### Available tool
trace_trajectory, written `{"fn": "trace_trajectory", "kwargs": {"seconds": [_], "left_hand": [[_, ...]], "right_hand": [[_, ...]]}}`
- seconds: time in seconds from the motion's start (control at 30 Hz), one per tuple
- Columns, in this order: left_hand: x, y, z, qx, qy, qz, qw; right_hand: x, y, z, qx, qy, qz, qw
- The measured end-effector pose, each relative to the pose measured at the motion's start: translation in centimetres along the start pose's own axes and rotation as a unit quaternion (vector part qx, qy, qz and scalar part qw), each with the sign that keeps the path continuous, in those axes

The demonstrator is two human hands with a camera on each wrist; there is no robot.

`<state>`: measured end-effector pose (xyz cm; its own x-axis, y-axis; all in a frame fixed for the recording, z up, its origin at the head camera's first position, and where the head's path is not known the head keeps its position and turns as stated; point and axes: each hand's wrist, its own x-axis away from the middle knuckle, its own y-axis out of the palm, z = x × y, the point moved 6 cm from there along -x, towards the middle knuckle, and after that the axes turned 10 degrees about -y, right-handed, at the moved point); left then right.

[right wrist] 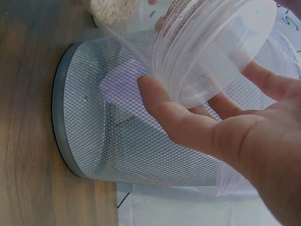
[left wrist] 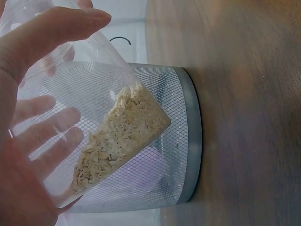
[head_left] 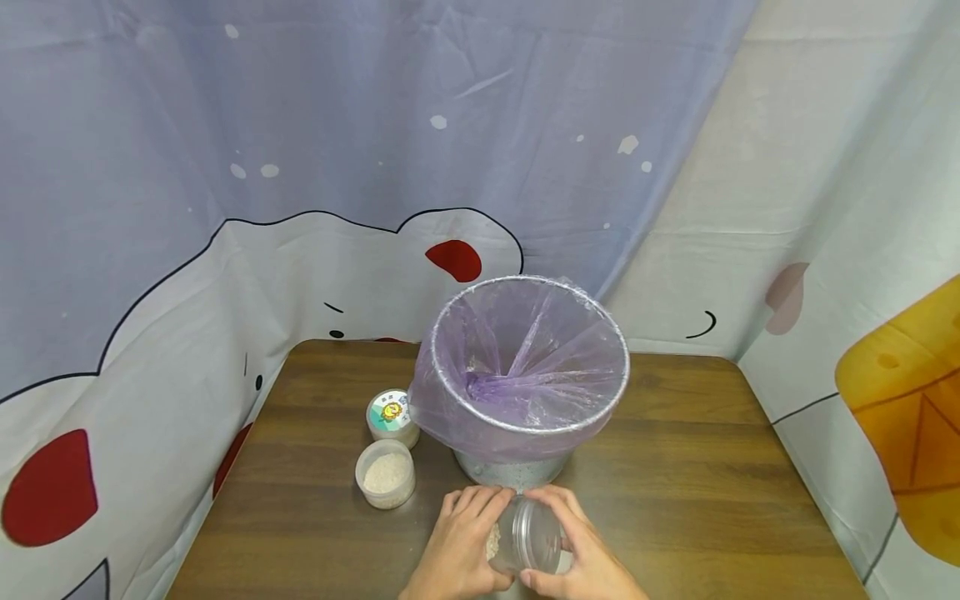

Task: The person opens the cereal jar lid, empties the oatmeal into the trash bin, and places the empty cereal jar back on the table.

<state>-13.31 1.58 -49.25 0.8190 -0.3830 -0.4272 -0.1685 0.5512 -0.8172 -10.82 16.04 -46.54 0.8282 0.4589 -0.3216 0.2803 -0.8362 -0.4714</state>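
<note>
Above the table's front part, a clear plastic jar (head_left: 506,533) lies tilted on its side between both hands. Pale flakes (left wrist: 117,134) have slid into its lower corner, seen in the left wrist view. My left hand (head_left: 463,542) grips the jar's body, thumb on one side and fingers on the other. At the opposite end, my right hand (head_left: 581,546) holds the clear lid (right wrist: 214,56) by its edge, thumb and fingers spread around it. Ridged rings show where lid and jar meet. Right behind the jar stands a mesh wastebasket (head_left: 517,473).
A purple bag (head_left: 525,408) lines the basket and folds over its rim. Left of it, an open tub (head_left: 386,479) of whitish grains stands before a tub with a labelled lid (head_left: 390,412). The wooden table (head_left: 697,475) ends at a printed curtain (head_left: 337,125).
</note>
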Motion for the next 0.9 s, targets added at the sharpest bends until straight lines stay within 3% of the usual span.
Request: {"fn": "trace_trajectory", "kwargs": {"seconds": [0.17, 0.3, 0.43, 0.6, 0.77, 0.9], "left_hand": [[0.0, -0.2, 0.1, 0.001, -0.002, 0.004, 1.0], [0.0, -0.2, 0.4, 0.001, 0.0, 0.014, 0.9999], [0.0, -0.1, 0.6, -0.019, 0.007, 0.026, 0.9995], [0.1, -0.2, 0.9, -0.046, 0.016, 0.046, 0.9978], [0.1, -0.3, 1.0, -0.05, 0.017, 0.062, 0.9967], [0.0, -0.3, 1.0, -0.049, 0.016, 0.066, 0.9965]], "right_hand": [[0.1, 0.2, 0.4, -0.019, 0.055, 0.014, 0.9982], [0.3, 0.1, 1.1, -0.034, 0.132, 0.071, 0.9881], [0.4, -0.2, 1.5, -0.022, 0.173, 0.112, 0.9783], [0.6, -0.3, 1.7, -0.021, 0.207, 0.102, 0.9728], [0.5, 0.0, 1.7, -0.064, 0.208, 0.078, 0.9729], [0.5, 0.3, 1.7, -0.068, 0.207, 0.079, 0.9728]]}}
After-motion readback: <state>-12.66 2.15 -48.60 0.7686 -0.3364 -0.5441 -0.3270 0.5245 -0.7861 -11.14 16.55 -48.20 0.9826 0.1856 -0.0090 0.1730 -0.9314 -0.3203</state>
